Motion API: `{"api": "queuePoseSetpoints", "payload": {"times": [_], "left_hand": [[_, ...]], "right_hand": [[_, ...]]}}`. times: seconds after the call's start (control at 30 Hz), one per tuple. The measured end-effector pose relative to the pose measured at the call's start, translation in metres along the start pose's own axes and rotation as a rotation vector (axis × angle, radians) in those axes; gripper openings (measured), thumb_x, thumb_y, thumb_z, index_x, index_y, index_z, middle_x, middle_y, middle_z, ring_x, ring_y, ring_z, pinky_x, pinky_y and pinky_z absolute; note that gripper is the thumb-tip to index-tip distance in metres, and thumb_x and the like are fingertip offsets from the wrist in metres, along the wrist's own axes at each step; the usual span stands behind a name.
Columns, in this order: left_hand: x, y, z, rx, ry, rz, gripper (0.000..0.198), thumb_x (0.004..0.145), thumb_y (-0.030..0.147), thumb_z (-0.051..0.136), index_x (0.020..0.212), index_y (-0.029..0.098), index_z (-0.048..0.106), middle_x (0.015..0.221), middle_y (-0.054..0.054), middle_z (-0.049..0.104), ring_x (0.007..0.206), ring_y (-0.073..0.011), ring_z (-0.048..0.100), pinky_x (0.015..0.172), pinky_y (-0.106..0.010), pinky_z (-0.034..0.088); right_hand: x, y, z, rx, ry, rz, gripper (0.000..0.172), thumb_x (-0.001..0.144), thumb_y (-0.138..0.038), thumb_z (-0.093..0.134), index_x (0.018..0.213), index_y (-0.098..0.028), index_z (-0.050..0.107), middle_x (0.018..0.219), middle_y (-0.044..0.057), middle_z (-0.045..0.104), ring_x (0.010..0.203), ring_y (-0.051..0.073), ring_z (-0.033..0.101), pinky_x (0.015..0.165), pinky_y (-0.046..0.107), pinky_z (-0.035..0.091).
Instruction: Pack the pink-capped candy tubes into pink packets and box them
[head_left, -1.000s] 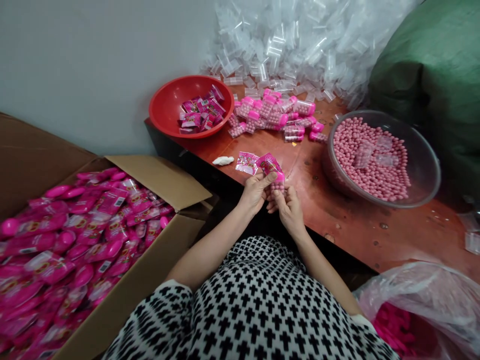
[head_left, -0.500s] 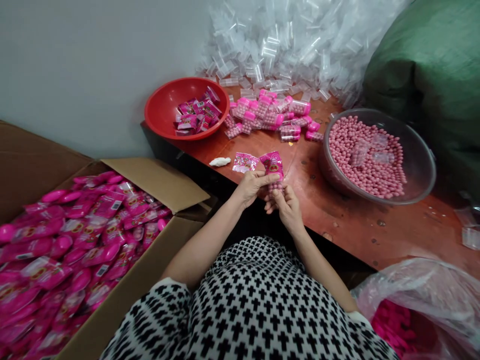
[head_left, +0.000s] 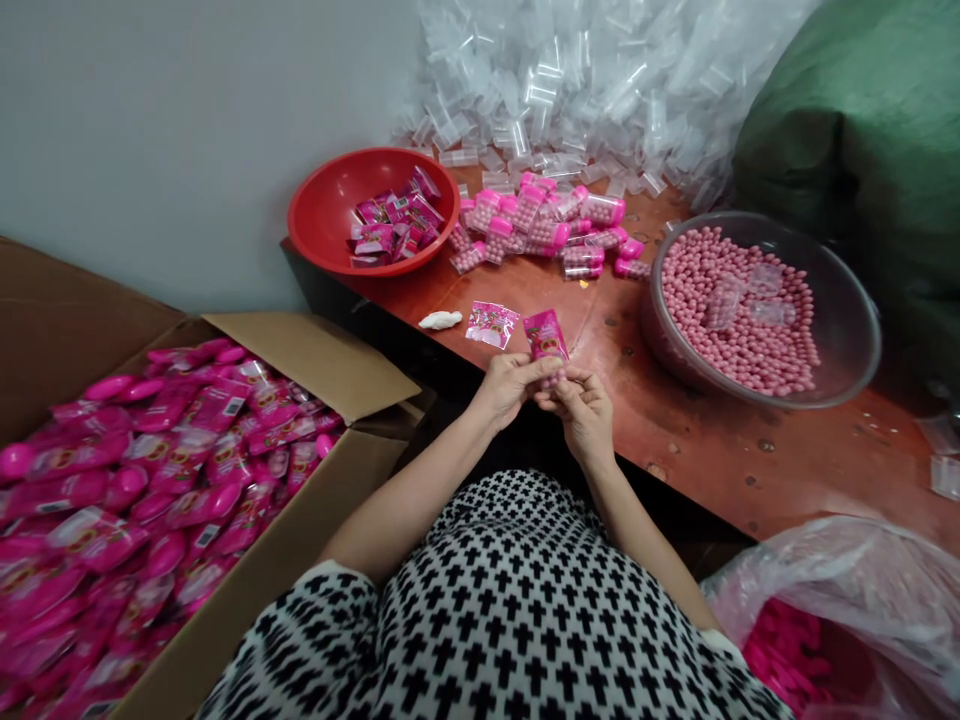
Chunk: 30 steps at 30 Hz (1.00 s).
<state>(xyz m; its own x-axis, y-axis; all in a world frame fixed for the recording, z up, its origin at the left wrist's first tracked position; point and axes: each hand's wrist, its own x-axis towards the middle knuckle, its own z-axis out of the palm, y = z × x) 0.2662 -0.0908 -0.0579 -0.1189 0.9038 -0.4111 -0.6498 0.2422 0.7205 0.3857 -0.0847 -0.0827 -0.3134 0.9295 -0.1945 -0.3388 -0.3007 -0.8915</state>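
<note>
My left hand (head_left: 511, 386) and my right hand (head_left: 585, 408) meet at the near edge of a red-brown table (head_left: 697, 450). Together they pinch a small clear tube of pink candy balls with a pink printed wrapper (head_left: 546, 336) over its upper part. The tube itself is mostly hidden by my fingers. A second pink wrapper (head_left: 491, 324) lies flat on the table just left of the held one. A small white scrap (head_left: 441, 320) lies beside it.
A red bowl (head_left: 330, 215) holds pink wrappers. Filled pink-capped tubes (head_left: 540, 225) lie behind, before a heap of empty clear tubes (head_left: 570, 90). A clear bowl (head_left: 847, 340) holds pink candy balls. A cardboard box (head_left: 315, 365) of wrapped tubes stands left; a plastic bag (head_left: 832, 590) right.
The wrapper has slid lower over the tube, so less of the candy shows below it. My right fingers have closed in against my left hand.
</note>
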Motion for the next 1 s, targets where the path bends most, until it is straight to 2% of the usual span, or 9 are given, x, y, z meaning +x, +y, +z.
{"api": "queuePoseSetpoints", "payload": {"times": [0.13,0.33,0.4,0.47,0.53,0.6,0.7,0.83,1.0], "left_hand": [[-0.006,-0.005,0.001,-0.038,-0.037,-0.042,0.028,0.053,0.026,0.084,0.061,0.007,0.065,0.052,0.000,0.056,0.045,-0.0048,0.047,0.045,-0.019,0.039],[-0.022,0.009,-0.010,-0.010,-0.157,-0.046,0.029,0.058,0.029,0.082,0.070,0.006,0.069,0.061,-0.006,0.063,0.057,-0.0131,0.059,0.060,-0.028,0.050],[-0.042,0.024,-0.020,-0.044,-0.030,0.101,0.026,0.058,0.029,0.081,0.072,0.011,0.070,0.074,-0.007,0.069,0.070,-0.0167,0.064,0.071,-0.031,0.053],[-0.067,0.044,-0.037,-0.108,0.187,0.378,0.024,0.063,0.038,0.077,0.077,0.019,0.071,0.088,-0.001,0.072,0.087,-0.0171,0.066,0.086,-0.032,0.051],[-0.090,0.062,-0.058,-0.111,0.428,0.724,0.034,0.074,0.059,0.060,0.087,0.030,0.070,0.093,0.007,0.071,0.094,-0.0137,0.064,0.091,-0.028,0.049],[-0.098,0.072,-0.078,0.010,0.579,0.858,0.038,0.080,0.064,0.047,0.096,0.037,0.068,0.101,0.010,0.069,0.106,-0.0150,0.061,0.097,-0.028,0.045],[-0.071,0.066,-0.100,0.457,0.669,0.832,0.039,0.082,0.054,0.053,0.114,0.035,0.061,0.119,0.004,0.063,0.117,-0.0214,0.055,0.102,-0.034,0.040],[0.000,0.047,-0.113,1.245,0.638,0.732,0.039,0.080,0.031,0.062,0.116,0.018,0.062,0.133,-0.013,0.052,0.129,-0.0292,0.041,0.112,-0.046,0.022],[0.034,0.046,-0.126,1.440,0.724,0.730,0.021,0.087,0.026,0.051,0.098,0.022,0.069,0.124,-0.010,0.059,0.130,-0.0271,0.040,0.112,-0.049,0.019]], "right_hand": [[0.007,-0.005,0.000,0.038,0.025,0.050,0.043,0.061,-0.041,0.080,0.082,-0.022,0.047,0.061,-0.006,0.067,0.045,0.011,0.063,0.046,0.022,0.055],[0.019,-0.009,0.013,-0.010,-0.179,0.097,0.046,0.059,-0.041,0.080,0.075,-0.022,0.041,0.050,-0.009,0.062,0.038,0.010,0.058,0.036,0.017,0.046],[0.020,-0.010,0.019,-0.032,-0.245,0.092,0.044,0.060,-0.040,0.079,0.077,-0.022,0.043,0.055,-0.007,0.065,0.041,0.011,0.060,0.038,0.018,0.047],[0.020,-0.011,0.020,-0.057,-0.271,0.085,0.042,0.063,-0.042,0.077,0.080,-0.022,0.045,0.062,-0.005,0.068,0.044,0.011,0.062,0.039,0.019,0.048],[0.021,-0.012,0.017,-0.086,-0.237,0.070,0.038,0.067,-0.044,0.074,0.080,-0.021,0.046,0.065,-0.003,0.069,0.045,0.011,0.062,0.040,0.018,0.048],[0.023,-0.013,0.011,-0.115,-0.173,0.051,0.035,0.071,-0.046,0.070,0.078,-0.021,0.047,0.063,-0.004,0.068,0.045,0.009,0.061,0.040,0.017,0.047],[0.025,-0.011,0.005,-0.158,-0.110,0.035,0.034,0.075,-0.049,0.066,0.077,-0.020,0.048,0.062,-0.004,0.066,0.044,0.008,0.059,0.040,0.016,0.045],[0.020,-0.009,0.004,-0.226,-0.133,0.050,0.033,0.077,-0.049,0.064,0.076,-0.019,0.050,0.064,-0.003,0.066,0.046,0.007,0.058,0.041,0.016,0.045],[0.016,-0.006,0.002,-0.239,-0.111,0.096,0.031,0.077,-0.047,0.065,0.076,-0.019,0.052,0.062,-0.003,0.065,0.046,0.007,0.057,0.042,0.015,0.044]]}}
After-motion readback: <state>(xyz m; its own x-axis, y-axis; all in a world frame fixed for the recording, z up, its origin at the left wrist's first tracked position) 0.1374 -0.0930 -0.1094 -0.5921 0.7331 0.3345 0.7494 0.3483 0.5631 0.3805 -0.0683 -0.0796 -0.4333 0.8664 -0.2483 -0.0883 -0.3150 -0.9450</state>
